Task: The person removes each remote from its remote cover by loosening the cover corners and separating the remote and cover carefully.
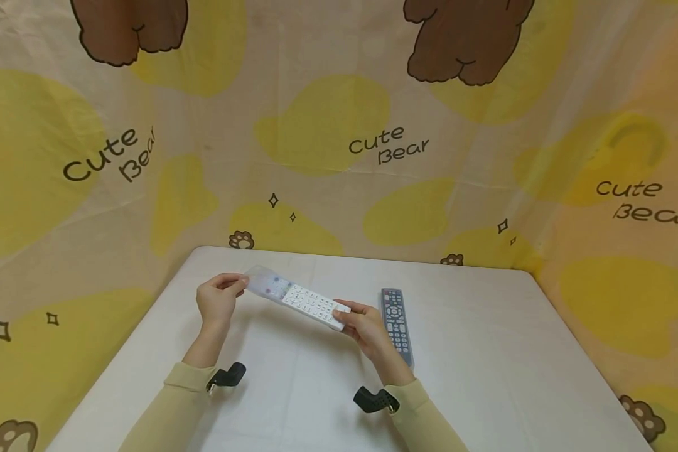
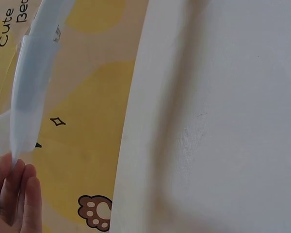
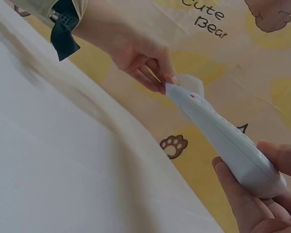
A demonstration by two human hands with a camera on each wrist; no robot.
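A white remote control [image 1: 313, 304] is held in the air over the table, its far-left end inside a clear, frosted plastic sleeve [image 1: 264, 282]. My left hand [image 1: 217, 302] pinches the sleeve's outer end between thumb and fingertips; the left wrist view shows the film [image 2: 29, 97] drawn to a thin edge at the fingers. At the other end, my right hand [image 1: 366, 328] grips the remote's bare lower part, thumb on the button face and fingers underneath. In the right wrist view the remote [image 3: 228, 138] slants up toward the left hand.
A dark grey remote control [image 1: 397, 317] lies on the white table [image 1: 486, 351], just right of my right hand and partly hidden by it. Behind the table hangs a yellow bear-print cloth [image 1: 316, 125]. Black wrist cameras [image 1: 230, 375] sit on both cuffs.
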